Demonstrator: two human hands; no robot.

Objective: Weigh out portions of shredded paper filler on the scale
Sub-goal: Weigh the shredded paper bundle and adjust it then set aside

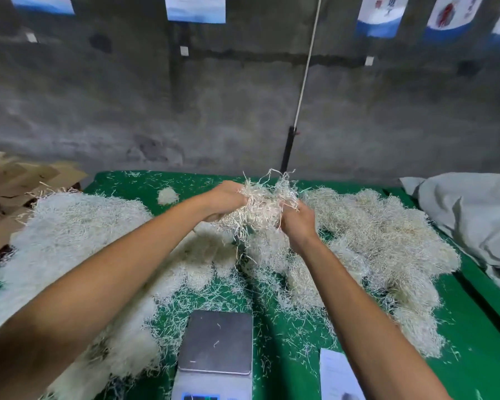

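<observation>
Both hands (260,210) gripping shredded paper clump (264,200), scale (217,342) nearer

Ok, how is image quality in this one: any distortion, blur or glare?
Head view: wide-angle bending curves the wall and table edges; light is dim and even, without hard shadows; the clump of shredded paper between left hand and right hand is slightly soft; the scale platform has mild sheen, its display cropped.

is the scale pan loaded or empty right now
Nearly empty: the scale pan holds only a few stray strands; both hands hold the clump above the table.
</observation>
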